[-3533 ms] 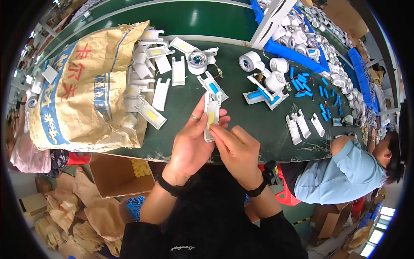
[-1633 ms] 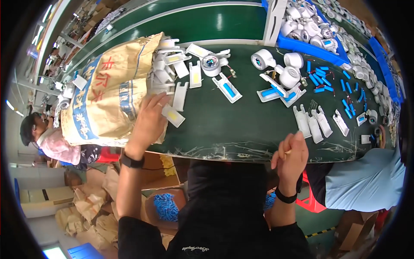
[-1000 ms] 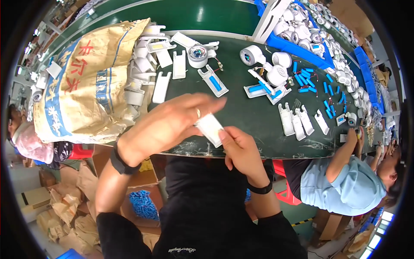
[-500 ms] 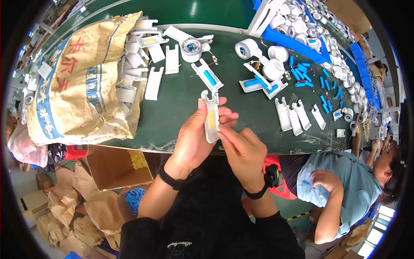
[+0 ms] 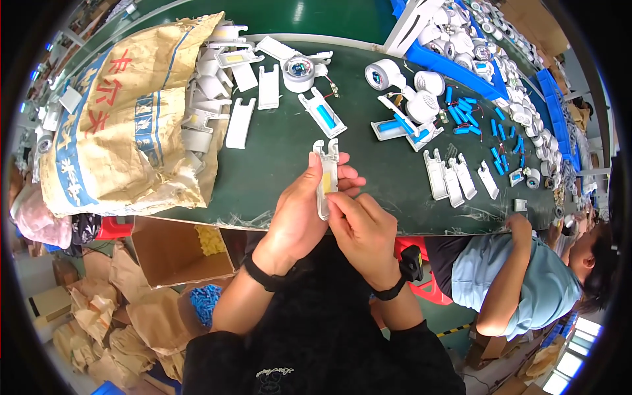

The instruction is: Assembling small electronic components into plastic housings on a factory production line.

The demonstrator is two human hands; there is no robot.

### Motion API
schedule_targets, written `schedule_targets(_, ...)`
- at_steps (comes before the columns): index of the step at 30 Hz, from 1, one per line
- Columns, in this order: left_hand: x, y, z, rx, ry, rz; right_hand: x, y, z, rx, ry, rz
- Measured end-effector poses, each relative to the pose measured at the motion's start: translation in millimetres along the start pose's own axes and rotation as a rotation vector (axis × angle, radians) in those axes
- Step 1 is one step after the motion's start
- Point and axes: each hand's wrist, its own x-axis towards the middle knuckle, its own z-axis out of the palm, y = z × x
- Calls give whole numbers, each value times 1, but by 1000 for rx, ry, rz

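Note:
My left hand [image 5: 297, 207] is closed around a long white plastic shell [image 5: 330, 172], held upright with its forked end away from me. A yellow strip [image 5: 326, 183] lies inside the shell. My right hand [image 5: 365, 230] has thumb and forefinger pinched together against the lower end of that strip; whatever lies between the fingertips is hidden. Just beyond, on the green table [image 5: 270, 172], rests a white shell with a blue cylindrical cell [image 5: 325, 117]. Near it stands a white round lamp head [image 5: 298, 74] with a wire.
A torn paper sack [image 5: 122, 125] spilling white shells stands on the left. To the right lie several white shells [image 5: 434, 174], blue cells [image 5: 466, 113] and lamp heads [image 5: 421, 105]. A blue tray [image 5: 454, 71] sits behind them. A co-worker [image 5: 520, 276] is at the right. Below the table's edge is a cardboard box [image 5: 174, 253].
My right fingertips have moved from the shell's side edge onto the lower end of the yellow strip. The co-worker's arm has reached up toward the table.

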Motion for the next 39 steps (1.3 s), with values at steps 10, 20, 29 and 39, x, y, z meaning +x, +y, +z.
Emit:
schedule_targets(10,20,-28,11,116,114,-75,-9,38,-55,-82,408,377)
schedule_targets(20,93,-123,59,872,402,224,-38,49,-113,412,633,576)
schedule_targets(29,69,55,-21,1626,365,957,-20,43,-96,1357,264,910)
schedule_targets(39,153,130,-72,2218,634,499,1,12,-43,1423,-263,988)
